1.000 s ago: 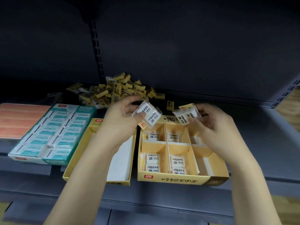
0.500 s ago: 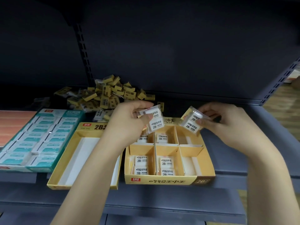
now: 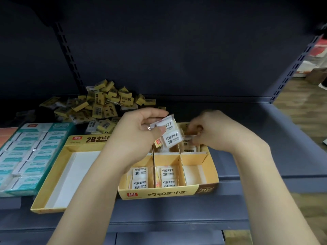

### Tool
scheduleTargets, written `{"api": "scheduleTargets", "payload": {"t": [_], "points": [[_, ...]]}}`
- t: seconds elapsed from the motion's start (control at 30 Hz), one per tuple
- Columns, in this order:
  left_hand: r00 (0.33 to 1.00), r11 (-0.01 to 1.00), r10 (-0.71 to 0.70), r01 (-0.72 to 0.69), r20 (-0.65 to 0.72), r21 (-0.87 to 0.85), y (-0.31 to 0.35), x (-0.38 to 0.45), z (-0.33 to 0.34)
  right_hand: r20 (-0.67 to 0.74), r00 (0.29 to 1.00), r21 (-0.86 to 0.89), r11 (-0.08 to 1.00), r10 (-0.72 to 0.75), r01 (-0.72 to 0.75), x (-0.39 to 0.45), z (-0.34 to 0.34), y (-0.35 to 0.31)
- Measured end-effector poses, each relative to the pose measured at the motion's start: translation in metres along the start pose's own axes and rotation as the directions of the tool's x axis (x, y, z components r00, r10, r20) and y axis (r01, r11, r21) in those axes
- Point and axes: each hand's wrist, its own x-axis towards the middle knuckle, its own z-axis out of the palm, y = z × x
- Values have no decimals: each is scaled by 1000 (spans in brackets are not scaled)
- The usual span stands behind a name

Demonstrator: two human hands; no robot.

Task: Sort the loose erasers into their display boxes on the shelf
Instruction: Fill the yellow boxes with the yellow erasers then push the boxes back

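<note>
Fingers of the right hand [image 3: 215, 131] pinch an eraser down into the divided box's [image 3: 210, 187] back-right compartment; left hand [image 3: 139, 137] grips two wrapped erasers [image 3: 168, 134] above the back-middle one

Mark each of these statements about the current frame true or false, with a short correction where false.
1. The left hand holds wrapped white erasers. True.
2. The right hand rests idle on the shelf. False: it is at the back right compartment of the divided yellow box.
3. The front right compartment of that box holds no erasers. True.
4. The open yellow tray is packed full. False: its white floor shows bare.
5. The pile of yellow erasers lies behind the boxes. True.
</note>
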Motion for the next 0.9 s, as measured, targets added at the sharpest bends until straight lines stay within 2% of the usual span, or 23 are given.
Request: {"api": "scheduleTargets", "payload": {"t": [0.13, 0.37, 0.5, 0.67, 0.77, 0.9], "points": [[1000, 999, -10, 10, 18, 38, 1, -2, 4, -72, 996, -10, 998, 57, -58, -1, -2, 7], [1000, 994, -11, 12, -10, 107, 1, 0, 6, -61, 990, -51, 990, 127, -130, 12, 6, 11], [996, 976, -27, 8, 83, 218, 7, 3, 13, -51, 990, -86, 987, 132, -136, 17, 13, 9], [959, 925, -100, -9, 265, 380, 19, 5, 28, -70, 987, 51, 989, 144, -141, 9, -7, 26], [937, 886, -141, -24, 319, 462, 21, 6, 40, -137, 980, 64, 988, 145, -138, 1, -14, 33], [915, 835, -181, -51, 360, 547, 17, 4, 52, -156, 977, 130, 984, 142, -123, -5, -10, 34]]}}
